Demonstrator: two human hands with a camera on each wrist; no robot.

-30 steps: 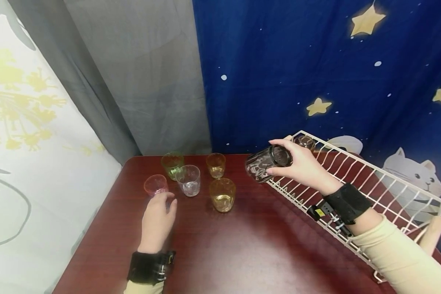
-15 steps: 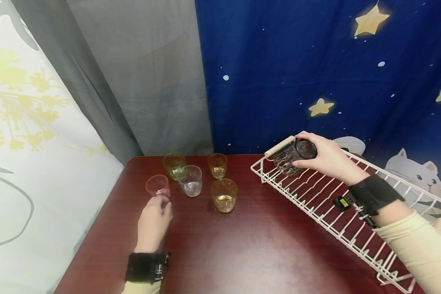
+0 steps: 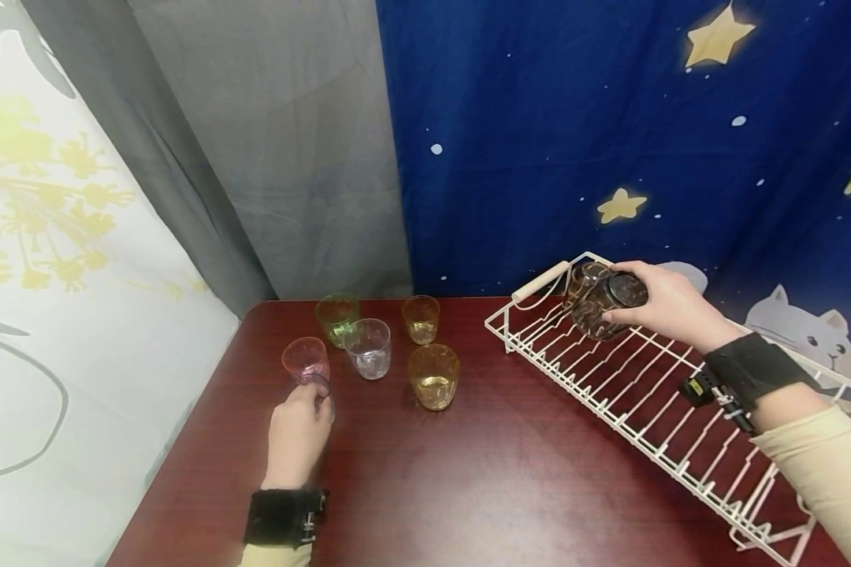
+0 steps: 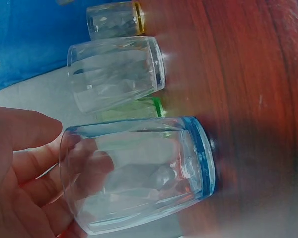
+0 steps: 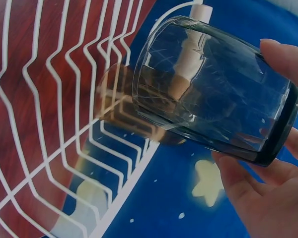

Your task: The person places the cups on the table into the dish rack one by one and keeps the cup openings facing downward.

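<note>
My left hand (image 3: 298, 437) pinches the rim of a clear glass with a blue-tinted base (image 4: 203, 158), which stands upright on the table at the left; in the head view the hand covers most of it. Over the far end of the white wire dish rack (image 3: 634, 429), my right hand (image 3: 670, 303) grips a dark grey glass (image 5: 213, 94) around its base. That glass is tilted, mouth down towards the rack wires. Just beyond it, a brown glass (image 3: 577, 282) sits in the rack and is partly hidden by the grey one.
A pink glass (image 3: 305, 358) stands just beyond my left hand. Near it are a green glass (image 3: 335, 319), a clear glass (image 3: 370, 346) and two yellow glasses, one larger (image 3: 434, 378) and one smaller (image 3: 421, 319). Curtains hang behind the table.
My right hand has carried the grey glass rightwards over the rack, uncovering the rack's wooden handle and then the brown glass. My left hand has closed on the blue-tinted glass's rim.
</note>
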